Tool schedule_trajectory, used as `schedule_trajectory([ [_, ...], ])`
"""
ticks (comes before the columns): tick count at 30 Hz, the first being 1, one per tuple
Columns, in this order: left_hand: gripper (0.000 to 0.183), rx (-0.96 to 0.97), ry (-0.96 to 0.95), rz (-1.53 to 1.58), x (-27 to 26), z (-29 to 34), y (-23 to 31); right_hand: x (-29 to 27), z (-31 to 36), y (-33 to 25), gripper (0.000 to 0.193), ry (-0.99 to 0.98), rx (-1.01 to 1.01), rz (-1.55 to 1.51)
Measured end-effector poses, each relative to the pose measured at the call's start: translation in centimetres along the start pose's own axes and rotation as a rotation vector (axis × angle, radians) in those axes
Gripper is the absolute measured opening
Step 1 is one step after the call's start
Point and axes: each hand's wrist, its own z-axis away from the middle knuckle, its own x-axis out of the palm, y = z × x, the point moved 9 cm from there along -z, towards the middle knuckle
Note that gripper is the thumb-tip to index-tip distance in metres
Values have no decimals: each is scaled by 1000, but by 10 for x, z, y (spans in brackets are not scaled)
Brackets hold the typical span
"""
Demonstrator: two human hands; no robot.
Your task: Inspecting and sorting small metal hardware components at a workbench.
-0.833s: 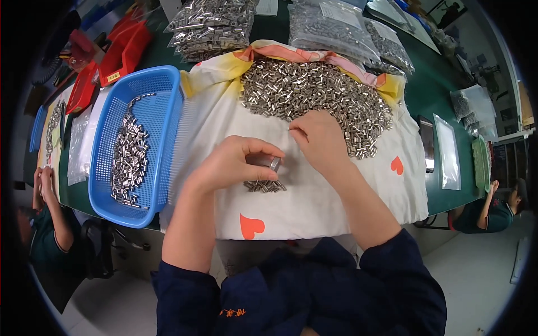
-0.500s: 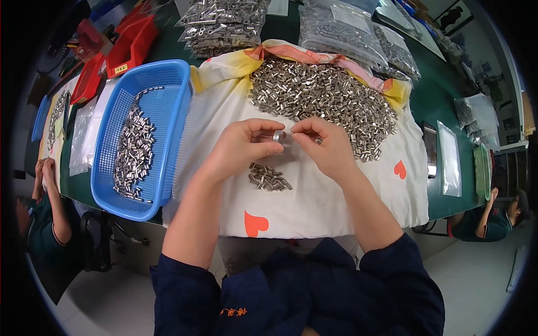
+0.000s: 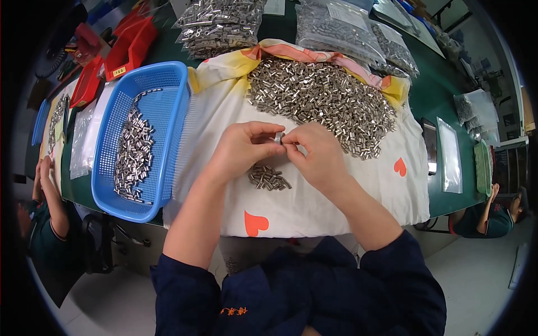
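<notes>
Between the thumb and fingers of my left hand (image 3: 242, 147) is a small round metal ring (image 3: 278, 137). My right hand (image 3: 317, 152) is closed in a pinch, its fingertips against the ring's right side; what they hold, if anything, is hidden. Beyond my hands spreads a large pile of short metal sleeves (image 3: 325, 95) on a white cloth (image 3: 314, 207) with red hearts. Just below my left fingers lies a small heap of the same sleeves (image 3: 269, 178).
A blue basket (image 3: 178, 129) at left holds many sleeves. Bags of metal parts (image 3: 221, 28) and further clear bags (image 3: 336, 33) stand at the back. Red bins (image 3: 126, 50) are at far left, a phone (image 3: 428, 147) at right. Co-workers' hands (image 3: 46, 173) show at the sides.
My right hand has moved left, closing the small gap to the ring, so its fingertips meet it. My left hand stays nearly in place, holding the ring.
</notes>
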Motion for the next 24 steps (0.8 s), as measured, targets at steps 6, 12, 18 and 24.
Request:
schedule_trajectory([
  [6,34,4,-28,34,-2,1,1,2,-2,16,8,-118,186,-228],
  [12,34,-48,-100,25,4,5,-1,-2,-5,32,11,-134,289,-250],
  [18,34,-62,-232,-138,16,7,-2,-6,-7,45,6,-142,134,214],
  [24,34,-74,-179,-23,14,4,0,4,-5,41,3,-175,66,423],
])
